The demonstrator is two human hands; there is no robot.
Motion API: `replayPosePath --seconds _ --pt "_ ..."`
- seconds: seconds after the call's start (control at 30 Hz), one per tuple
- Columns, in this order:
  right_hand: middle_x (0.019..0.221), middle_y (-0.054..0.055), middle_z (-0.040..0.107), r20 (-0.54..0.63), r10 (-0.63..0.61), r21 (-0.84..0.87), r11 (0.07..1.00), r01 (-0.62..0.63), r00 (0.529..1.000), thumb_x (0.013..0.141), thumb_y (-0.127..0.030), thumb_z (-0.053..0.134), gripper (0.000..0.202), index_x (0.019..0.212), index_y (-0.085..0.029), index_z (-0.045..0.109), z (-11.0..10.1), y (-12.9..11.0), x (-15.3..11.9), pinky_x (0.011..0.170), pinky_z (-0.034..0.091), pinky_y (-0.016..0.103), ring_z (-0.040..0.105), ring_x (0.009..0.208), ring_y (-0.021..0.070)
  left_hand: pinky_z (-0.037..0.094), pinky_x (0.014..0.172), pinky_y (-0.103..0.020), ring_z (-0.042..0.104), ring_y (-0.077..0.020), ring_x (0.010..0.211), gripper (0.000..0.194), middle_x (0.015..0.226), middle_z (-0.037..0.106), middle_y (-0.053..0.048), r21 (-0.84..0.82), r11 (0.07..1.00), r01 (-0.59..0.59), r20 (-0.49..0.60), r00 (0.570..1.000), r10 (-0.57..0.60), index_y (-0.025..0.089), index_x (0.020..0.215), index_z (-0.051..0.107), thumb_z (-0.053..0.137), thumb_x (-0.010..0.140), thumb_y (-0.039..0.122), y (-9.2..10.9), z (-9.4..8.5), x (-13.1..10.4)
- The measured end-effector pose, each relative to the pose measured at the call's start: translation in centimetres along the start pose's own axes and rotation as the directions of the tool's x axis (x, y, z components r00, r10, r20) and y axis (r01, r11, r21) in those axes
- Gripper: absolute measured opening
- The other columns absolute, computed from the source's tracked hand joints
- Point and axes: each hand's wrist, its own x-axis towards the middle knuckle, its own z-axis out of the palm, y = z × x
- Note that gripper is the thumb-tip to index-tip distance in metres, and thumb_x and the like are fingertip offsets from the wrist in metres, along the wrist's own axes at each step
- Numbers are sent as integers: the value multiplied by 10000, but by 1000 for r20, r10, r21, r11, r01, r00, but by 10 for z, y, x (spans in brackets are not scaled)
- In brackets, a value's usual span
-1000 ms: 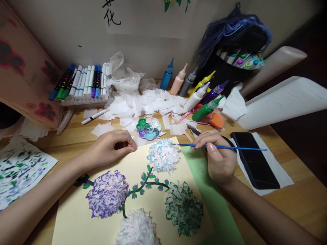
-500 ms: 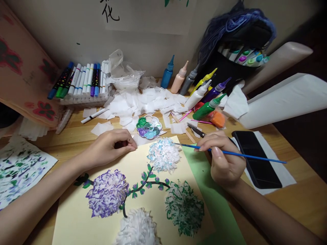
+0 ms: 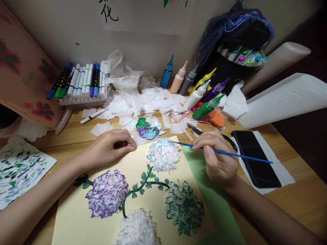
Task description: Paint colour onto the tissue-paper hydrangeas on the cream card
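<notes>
My right hand [image 3: 219, 156] is closed round a thin blue paintbrush [image 3: 230, 153]. The brush tip touches the upper right of a white tissue-paper flower [image 3: 163, 154] with light blue marks on its petals. My left hand [image 3: 114, 146] has its thumb and fingers drawn together at the top edge of the cream paper [image 3: 84, 228]. Also on the paper are a purple-edged flower [image 3: 106, 194], a green-edged flower [image 3: 184, 208], a plain white flower [image 3: 138, 228] and a dark painted branch [image 3: 140, 188]. Beyond the paper sits a flower-shaped paint palette [image 3: 148, 127] with green, purple and blue paint.
White paper scraps [image 3: 127, 105] cover the back of the table. Paint bottles [image 3: 195, 95] stand at the back right. Scissors [image 3: 195, 129] lie behind my right hand, and a phone [image 3: 255, 160] is at the right. Markers [image 3: 84, 80] fill a rack at the left.
My right hand has moved a little left with the paintbrush, bringing its tip further over the blue-marked flower. My left hand has stayed in place.
</notes>
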Motion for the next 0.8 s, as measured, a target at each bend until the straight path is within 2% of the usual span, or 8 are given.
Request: replayPosePath --seconds 0.13,0.37,0.5,0.63,0.8 --pt "730 18 629 37 7 -16 1000 -6 999 865 -111 442 191 821 -219 593 -1 0 -1 686 445 347 551 748 191 456 710 -282 602 -157 781 185 851 674 -13 -6 1000 4 4 1000 -4 218 840 688 589 900 363 0 0 0" --pt "772 22 641 -32 23 44 999 -22 999 893 -144 447 192 854 -225 616 1 -1 6 729 448 361 572 780 197 462 715 -283 608 -163 783 205 848 683 -16 0 1000 7 -3 1000 -7 214 833 692 587 896 378 4 -1 0" --pt "844 22 648 113 94 47 994 -100 989 945 -181 421 206 894 -233 613 12 -2 25 762 448 346 585 841 186 463 713 -287 609 -168 779 216 848 686 -24 6 1000 1 -6 1000 -1 211 834 690 587 896 390 3 -1 0" --pt "852 18 643 262 90 15 995 -98 961 965 -205 405 210 882 -223 597 23 -3 38 757 441 333 591 828 174 461 710 -287 608 -170 781 195 848 688 -32 15 1000 -6 -9 1000 6 208 834 693 590 894 363 2 0 -1" --pt "860 20 639 261 95 13 995 -102 961 966 -206 407 193 910 -215 592 26 -2 38 755 434 326 580 832 169 451 724 -287 606 -167 788 146 843 686 -27 28 1000 -7 -13 1000 8 207 839 693 600 890 307 3 0 -2"
